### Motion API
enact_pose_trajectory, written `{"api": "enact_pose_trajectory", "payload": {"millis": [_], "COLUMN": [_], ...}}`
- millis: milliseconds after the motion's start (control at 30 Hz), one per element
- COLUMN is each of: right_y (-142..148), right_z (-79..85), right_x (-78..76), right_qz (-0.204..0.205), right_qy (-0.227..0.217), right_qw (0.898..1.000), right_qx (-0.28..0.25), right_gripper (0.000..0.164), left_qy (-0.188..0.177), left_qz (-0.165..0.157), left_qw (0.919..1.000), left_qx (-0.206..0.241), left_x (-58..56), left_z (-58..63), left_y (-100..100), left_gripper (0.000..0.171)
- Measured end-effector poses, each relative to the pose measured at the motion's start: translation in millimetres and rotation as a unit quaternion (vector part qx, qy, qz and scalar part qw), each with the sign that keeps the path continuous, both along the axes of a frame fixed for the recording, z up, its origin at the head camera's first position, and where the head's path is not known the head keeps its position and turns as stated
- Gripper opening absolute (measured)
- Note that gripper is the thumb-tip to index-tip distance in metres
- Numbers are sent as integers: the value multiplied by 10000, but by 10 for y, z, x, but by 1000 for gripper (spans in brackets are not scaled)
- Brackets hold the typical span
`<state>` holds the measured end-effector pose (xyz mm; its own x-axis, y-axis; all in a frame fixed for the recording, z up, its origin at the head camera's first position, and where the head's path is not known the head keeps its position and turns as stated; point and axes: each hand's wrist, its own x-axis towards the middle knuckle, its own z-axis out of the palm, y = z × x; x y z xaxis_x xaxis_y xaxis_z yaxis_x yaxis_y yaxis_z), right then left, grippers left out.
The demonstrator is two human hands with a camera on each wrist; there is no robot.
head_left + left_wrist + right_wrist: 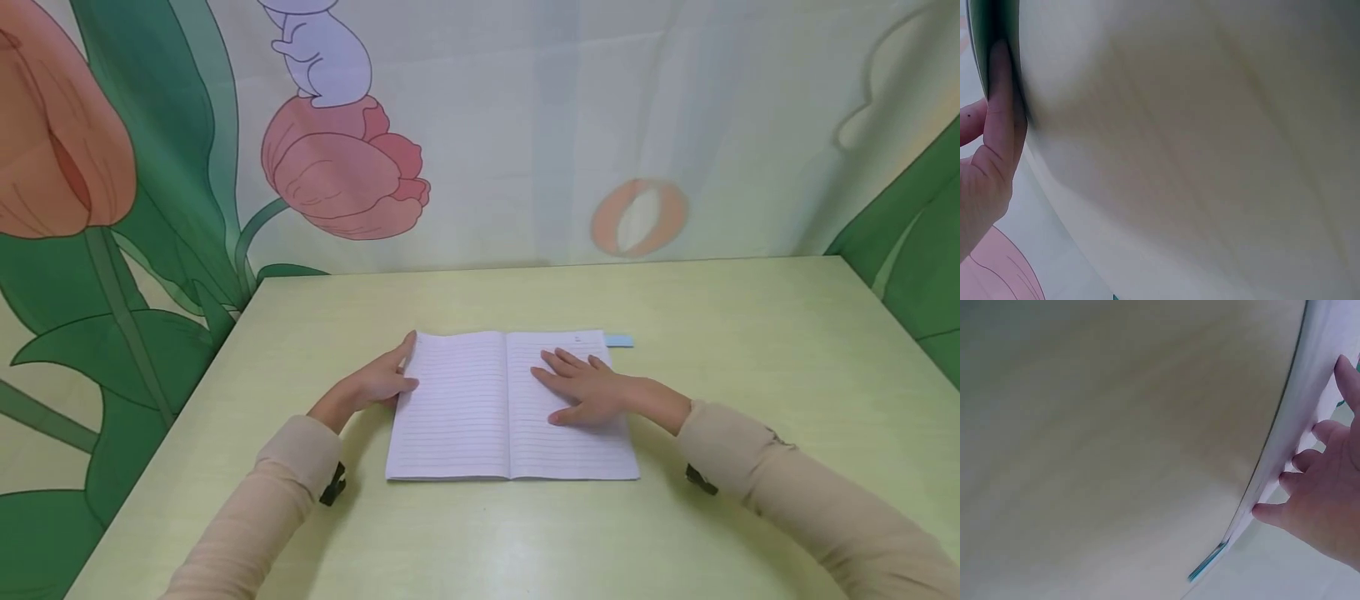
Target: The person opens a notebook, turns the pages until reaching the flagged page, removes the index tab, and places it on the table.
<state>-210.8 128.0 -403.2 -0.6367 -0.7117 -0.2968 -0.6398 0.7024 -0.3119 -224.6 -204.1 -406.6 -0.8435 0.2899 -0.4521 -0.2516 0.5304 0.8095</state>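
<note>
An open notebook [465, 417] with lined white pages lies on the table, its middle fold running towards the person. At its left edge the left hand [378, 379] holds the pages, thumb on top and other fingers at the underside. The left wrist view shows the fingers [1002, 106] of that hand against the dark green underside of the notebook. With fingers spread, the right hand [588, 390] rests flat on the right page. Its fingertips touch the white paper [1294, 419] in the right wrist view. A light blue tab [619, 341] sticks out at the notebook's upper right.
The pale yellow-green table [480, 542] extends around the notebook on all sides. Behind it hangs a curtain [495, 150] printed with tulips, leaves and a white animal. Dark wrist straps show below both beige sleeves [292, 467].
</note>
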Motion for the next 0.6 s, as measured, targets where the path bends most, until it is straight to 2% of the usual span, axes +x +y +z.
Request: {"api": "enact_pose_trajectory", "payload": {"millis": [167, 433, 600], "right_y": [140, 289, 296], "right_z": [-43, 11, 7], "right_x": [-110, -162, -159], "right_qz": [-350, -1403, -1499], "right_qy": [221, 667, 730], "right_qw": [9991, 9876, 9854], "right_qx": [35, 222, 347], "right_gripper": [78, 82, 80], "left_qy": [26, 65, 95], "left_qz": [1, 23, 38], "left_qw": [9999, 9996, 9993], "left_qx": [-106, -291, -352], "left_x": [-7, -11, -14], "left_z": [-3, -24, -28], "left_y": [8, 18, 19], "left_gripper": [76, 75, 75]}}
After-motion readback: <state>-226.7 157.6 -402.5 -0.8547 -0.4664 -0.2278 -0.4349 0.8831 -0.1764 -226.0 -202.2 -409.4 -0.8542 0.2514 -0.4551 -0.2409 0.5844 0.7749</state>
